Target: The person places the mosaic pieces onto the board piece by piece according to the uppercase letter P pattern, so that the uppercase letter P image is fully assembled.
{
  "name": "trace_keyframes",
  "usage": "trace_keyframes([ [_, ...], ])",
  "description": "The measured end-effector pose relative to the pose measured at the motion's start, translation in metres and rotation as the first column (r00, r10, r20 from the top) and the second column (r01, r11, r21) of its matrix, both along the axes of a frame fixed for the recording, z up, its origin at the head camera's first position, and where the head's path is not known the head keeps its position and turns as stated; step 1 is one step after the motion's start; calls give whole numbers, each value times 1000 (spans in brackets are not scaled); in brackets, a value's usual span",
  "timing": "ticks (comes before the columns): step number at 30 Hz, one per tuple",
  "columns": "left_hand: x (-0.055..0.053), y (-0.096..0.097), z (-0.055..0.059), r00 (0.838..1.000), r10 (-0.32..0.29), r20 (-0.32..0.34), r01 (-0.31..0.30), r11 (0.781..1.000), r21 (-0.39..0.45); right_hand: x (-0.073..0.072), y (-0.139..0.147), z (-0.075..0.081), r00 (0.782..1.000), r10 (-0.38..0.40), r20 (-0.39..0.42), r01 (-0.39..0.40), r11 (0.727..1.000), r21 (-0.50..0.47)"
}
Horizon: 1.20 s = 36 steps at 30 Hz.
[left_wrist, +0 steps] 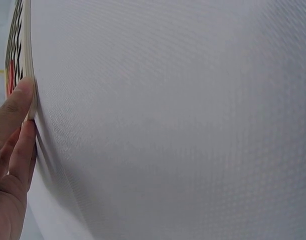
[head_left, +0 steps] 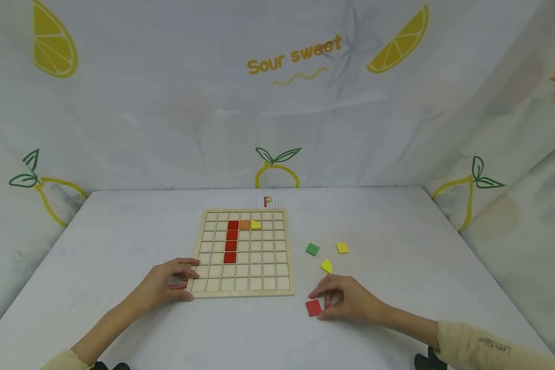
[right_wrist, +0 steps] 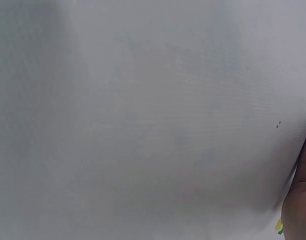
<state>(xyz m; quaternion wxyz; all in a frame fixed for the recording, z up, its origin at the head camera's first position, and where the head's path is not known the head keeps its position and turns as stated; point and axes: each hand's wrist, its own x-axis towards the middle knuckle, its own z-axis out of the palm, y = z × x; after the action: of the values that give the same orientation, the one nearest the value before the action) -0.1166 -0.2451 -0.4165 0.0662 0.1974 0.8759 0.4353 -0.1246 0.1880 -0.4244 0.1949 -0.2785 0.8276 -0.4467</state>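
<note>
My left hand (head_left: 168, 280) holds the lower left corner of a wooden grid board (head_left: 242, 294). In the left wrist view, the fingers (left_wrist: 23, 102) press against the board's edge (left_wrist: 28, 50). Four kinds of place on the grid are plain: a column of several red squares (head_left: 231, 245), an orange square (head_left: 244, 224), a yellow quarter-round tile (head_left: 256, 224) and bare cells. Right of the board, my right hand (head_left: 347, 300) has its thumb and a finger at opposite edges of a loose red square tile (head_left: 313, 308). The right wrist view shows only part of that hand (right_wrist: 299, 200).
Beyond the right hand lie a yellow quarter-round tile (head_left: 326, 265), a green square tile (head_left: 312, 249) and a yellow square tile (head_left: 343, 247). A small pattern card (head_left: 267, 201) lies behind the board. White printed cloth (head_left: 180, 103) hangs at the back of the white table (head_left: 388, 231).
</note>
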Motion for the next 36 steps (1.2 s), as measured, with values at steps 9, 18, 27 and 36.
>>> trace_keyframes([
  [9, 0, 0, 0, 1000, -4, 16, 3, 1000, 22, 4, 1, -1, 998, -16, -61, 14, 1000, -19],
  [18, 2, 0, 0, 1000, -3, 11, 3, 1000, 15, -1, 3, 13, 996, -57, 75, 52, 997, 61],
  [27, 2, -1, 0, 999, -13, -32, 13, 1000, 7, 2, 3, 19, 891, -215, 400, 262, 963, -65],
  [36, 2, -1, 0, 999, -11, -38, 11, 1000, 3, 4, -2, 21, 849, -295, 438, 353, 934, -55],
])
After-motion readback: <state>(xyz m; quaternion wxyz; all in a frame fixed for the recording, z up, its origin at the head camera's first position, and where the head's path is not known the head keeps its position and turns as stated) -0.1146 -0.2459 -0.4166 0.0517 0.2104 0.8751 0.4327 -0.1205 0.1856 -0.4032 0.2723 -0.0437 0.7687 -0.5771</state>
